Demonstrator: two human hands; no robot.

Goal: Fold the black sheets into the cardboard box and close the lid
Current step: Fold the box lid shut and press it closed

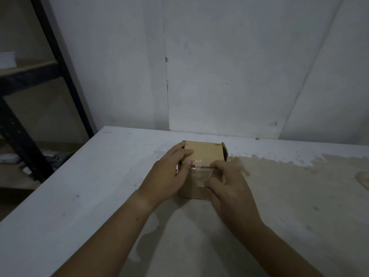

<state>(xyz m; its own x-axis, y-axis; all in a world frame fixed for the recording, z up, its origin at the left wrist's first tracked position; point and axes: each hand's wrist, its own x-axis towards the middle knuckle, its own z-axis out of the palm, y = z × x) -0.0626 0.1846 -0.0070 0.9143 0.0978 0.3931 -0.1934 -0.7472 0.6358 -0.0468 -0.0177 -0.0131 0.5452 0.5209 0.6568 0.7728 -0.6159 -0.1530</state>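
Note:
A small brown cardboard box (205,154) stands on the table near the wall, its lid flap lying flat on top. Clear tape covers part of its near face. My left hand (169,174) wraps the box's left side, with the thumb pressing on the lid's front edge. My right hand (229,184) grips the front right corner, fingers against the taped face. A side flap sticks up at the far right corner. No black sheets are visible; the inside of the box is hidden.
The white table (79,196) has worn, bare patches on its right half. A white wall rises close behind the box. A dark metal shelf rack (30,80) stands beyond the table's left edge.

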